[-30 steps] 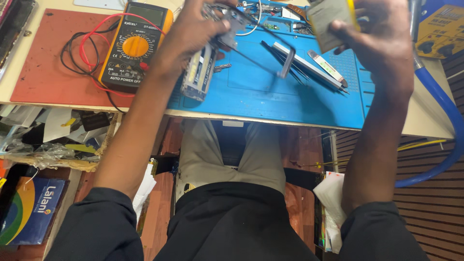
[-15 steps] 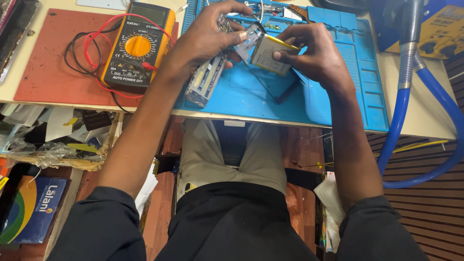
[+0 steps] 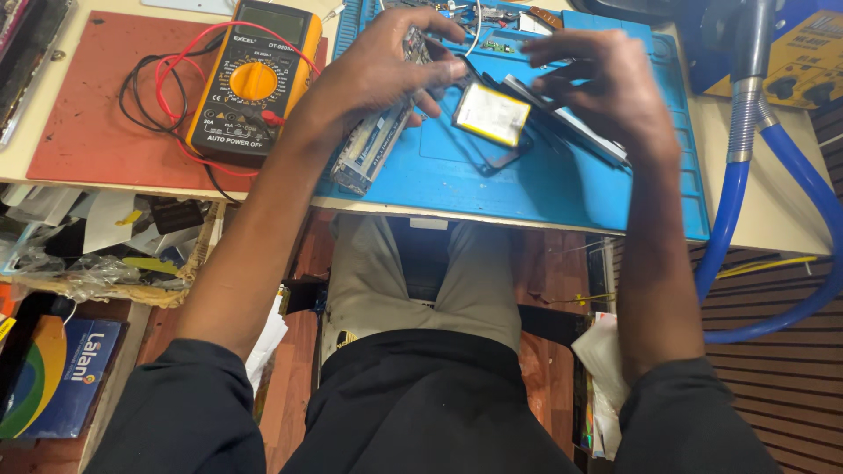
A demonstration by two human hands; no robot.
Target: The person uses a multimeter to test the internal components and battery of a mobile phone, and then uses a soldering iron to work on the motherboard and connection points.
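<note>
My left hand (image 3: 386,66) is curled above the blue work mat (image 3: 457,189), its fingertips at the top edge of an opened phone (image 3: 502,160) whose white and yellow battery (image 3: 492,112) faces up. A small circuit part shows under its fingers. To the right, my right hand (image 3: 610,88) pinches a thin dark flat panel (image 3: 571,130) that slants beside the phone's right side. A silver metal phone frame (image 3: 369,151) lies on the mat under my left wrist. Whether the phone rests on the mat or is lifted I cannot tell.
A yellow multimeter (image 3: 255,83) with red and black leads sits on a red mat (image 3: 79,140) at the left. A blue hose (image 3: 738,202) loops off the table's right edge. Small parts crowd the mat's far edge. Papers and a blue box (image 3: 53,386) lie below left.
My right hand came down from high at the far right to the middle of the mat. Both hands met at the phone, and the dark panel now sits apart from the battery side.
</note>
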